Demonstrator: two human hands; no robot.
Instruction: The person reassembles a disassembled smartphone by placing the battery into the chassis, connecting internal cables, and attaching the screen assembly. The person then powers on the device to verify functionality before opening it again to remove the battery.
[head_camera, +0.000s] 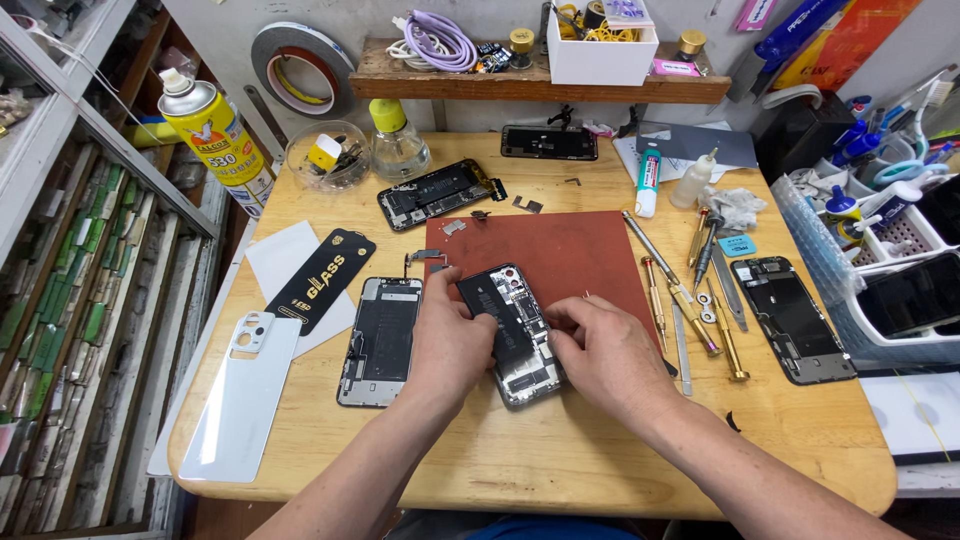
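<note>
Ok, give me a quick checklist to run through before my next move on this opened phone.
1. Both hands on the opened phone: left hand, right hand: ok.
2. Phone on the red mat: ok.
3. Screwdrivers close to the right hand: ok.
4. Loose small parts kept on the mat's far corner: ok.
5. Internal connectors seated: cannot tell.
6. Second phone body clear of the hands: not ok, right beside the left hand.

A phone repair workshop is showing itself in every corner of the frame: opened handsets (436, 193) are lying across the wooden bench (560, 450), precision screwdrivers (690, 300) are lining up right of centre, a spray can (215, 135) is standing upper left, and parts drawers (60, 300) are filling the left edge.
</note>
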